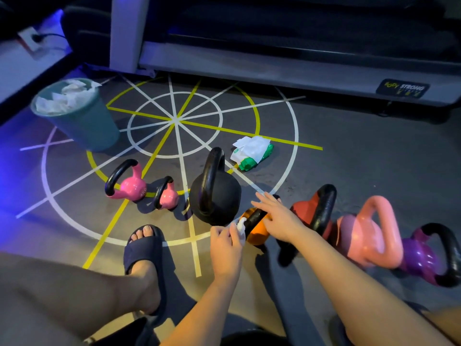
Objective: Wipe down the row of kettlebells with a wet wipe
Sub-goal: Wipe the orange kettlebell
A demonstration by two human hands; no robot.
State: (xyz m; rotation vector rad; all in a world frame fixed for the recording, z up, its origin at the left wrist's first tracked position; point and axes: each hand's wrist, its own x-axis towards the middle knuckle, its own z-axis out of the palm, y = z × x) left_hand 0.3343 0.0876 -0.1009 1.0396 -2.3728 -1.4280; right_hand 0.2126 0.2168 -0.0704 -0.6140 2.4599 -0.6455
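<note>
Head view: a person crouched over a row of kettlebells on a gym floor painted with white and yellow lines.
Landmark: the black kettlebell [215,196] stood upright, the largest in the row.
Orange kettlebell [258,237]: sat just right of the black kettlebell and nearer the person, its black handle tipped up toward the landmark.
Left hand [224,243]: was grasping a bunched wet wipe [241,227] between thumb and fingers, pressing it against the near end of the orange kettlebell's handle.
Right hand [277,216]: was released, fingers straight, lying across the top of the same handle.
Right of the landmark: a red kettlebell [303,208], then a salmon kettlebell [369,236], then a purple kettlebell [419,258], each beside the next.
Left of the landmark: a small pink kettlebell [169,196] just beside it, and a larger pink kettlebell [132,186] beyond that.
Wipe pack [252,152]: lay on the floor behind the landmark, a little to the right.
Bin [92,131]: stood well to the left and behind, heaped with crumpled wipes.
Foot [147,248]: in a dark slide, was planted in front of the landmark, to its left.
Treadmill [274,68]: ran across the far side.
</note>
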